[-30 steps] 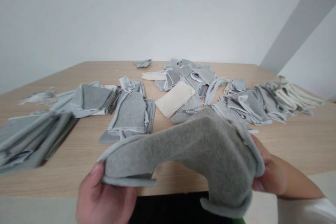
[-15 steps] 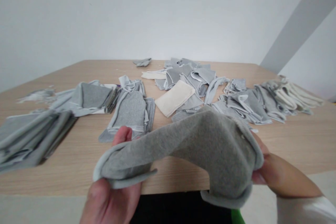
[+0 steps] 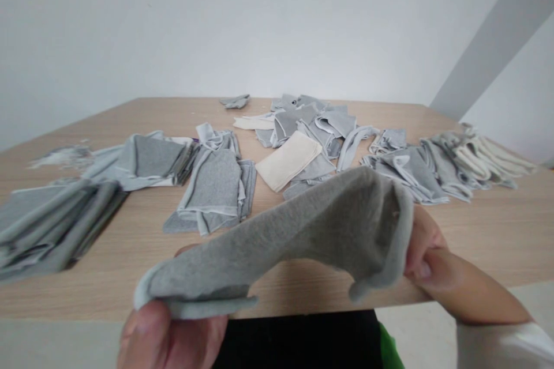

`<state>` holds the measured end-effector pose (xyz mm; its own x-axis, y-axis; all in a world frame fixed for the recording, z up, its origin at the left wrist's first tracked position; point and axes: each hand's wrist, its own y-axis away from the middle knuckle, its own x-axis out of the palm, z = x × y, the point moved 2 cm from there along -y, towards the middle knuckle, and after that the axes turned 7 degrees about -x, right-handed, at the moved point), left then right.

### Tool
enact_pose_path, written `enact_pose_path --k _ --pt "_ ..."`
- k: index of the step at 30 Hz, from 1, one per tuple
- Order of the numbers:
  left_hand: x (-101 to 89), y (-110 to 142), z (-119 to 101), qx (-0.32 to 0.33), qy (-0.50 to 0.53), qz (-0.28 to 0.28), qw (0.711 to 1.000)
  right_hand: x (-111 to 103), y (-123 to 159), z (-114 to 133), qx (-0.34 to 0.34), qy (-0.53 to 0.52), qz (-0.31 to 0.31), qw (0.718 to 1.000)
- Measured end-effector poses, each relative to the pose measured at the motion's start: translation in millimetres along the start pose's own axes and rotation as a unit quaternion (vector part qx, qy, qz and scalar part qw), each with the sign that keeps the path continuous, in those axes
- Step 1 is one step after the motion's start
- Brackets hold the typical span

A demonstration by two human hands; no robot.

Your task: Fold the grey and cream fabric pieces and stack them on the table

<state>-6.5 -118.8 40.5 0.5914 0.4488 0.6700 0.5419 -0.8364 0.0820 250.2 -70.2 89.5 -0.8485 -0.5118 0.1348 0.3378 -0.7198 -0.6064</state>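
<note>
A grey knit fabric piece [image 3: 277, 236] with rolled, paler edges stretches between my two hands above the table's front edge. At its left end, my left hand [image 3: 173, 334] is closed on the cloth, thumb on the near edge and the other fingers mostly hidden underneath. My right hand [image 3: 426, 245] grips the other end from behind, where the cloth bunches and its rolled edge curls downward. Beyond the held piece lies a stack of folded grey fabric pieces [image 3: 212, 184].
Folded grey fabric [image 3: 64, 225] lies at the left, with more grey pieces [image 3: 156, 155] behind it and white lint [image 3: 63, 157] beside. A cream cloth [image 3: 289, 161] rests before a loose grey heap [image 3: 311, 121]. Grey and beige pieces [image 3: 454, 161] line the right. A wall stands behind the table.
My left hand's fingers spread under the cloth, then closed again slightly farther left. My right hand has moved a little left and up, and its end of the cloth has risen and folded in.
</note>
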Motion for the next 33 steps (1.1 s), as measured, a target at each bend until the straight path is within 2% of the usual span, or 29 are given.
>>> enact_pose_path --k 3,5,8,11,14,17,20,25,27,29,31,33 --pt "3.0 -1 1 0.027 0.012 -0.029 0.999 -1 5 -4 -0.111 -0.022 0.029 0.993" --pt "6.4 0 1 0.045 0.008 -0.016 0.999 -3 7 -10 -0.117 -0.03 0.001 0.993" --pt "9.8 1 0 0.026 -0.016 0.017 0.999 -1 6 -13 -0.057 -0.01 -0.07 0.996" --pt "9.3 0 -1 -0.026 -0.06 0.038 0.997 6 -3 -11 -0.014 0.017 -0.1 0.995" --pt "11.4 -9 4 -0.068 -0.152 0.117 0.979 7 -16 -19 0.013 0.032 -0.137 0.99" --pt "17.6 -23 17 -0.071 -0.264 0.217 0.937 -6 -25 -45 0.072 0.04 -0.165 0.983" --pt "22.4 -35 33 -0.075 -0.353 0.277 0.891 -26 -31 -80 0.143 0.064 -0.165 0.974" --pt "20.0 -46 50 -0.059 -0.412 0.3 0.859 -56 -30 -122 0.236 0.137 -0.201 0.941" --pt "17.9 -49 54 -0.048 -0.429 0.305 0.849 -62 -28 -131 0.251 0.177 -0.172 0.936" --pt "16.5 -52 56 -0.043 -0.442 0.316 0.838 -64 -25 -137 0.253 0.263 -0.08 0.928" --pt "15.1 -54 57 -0.042 -0.459 0.319 0.828 -66 -23 -140 0.246 0.341 0.023 0.907" --pt "13.4 -56 58 -0.033 -0.481 0.311 0.819 -68 -21 -138 0.243 0.377 0.093 0.889"
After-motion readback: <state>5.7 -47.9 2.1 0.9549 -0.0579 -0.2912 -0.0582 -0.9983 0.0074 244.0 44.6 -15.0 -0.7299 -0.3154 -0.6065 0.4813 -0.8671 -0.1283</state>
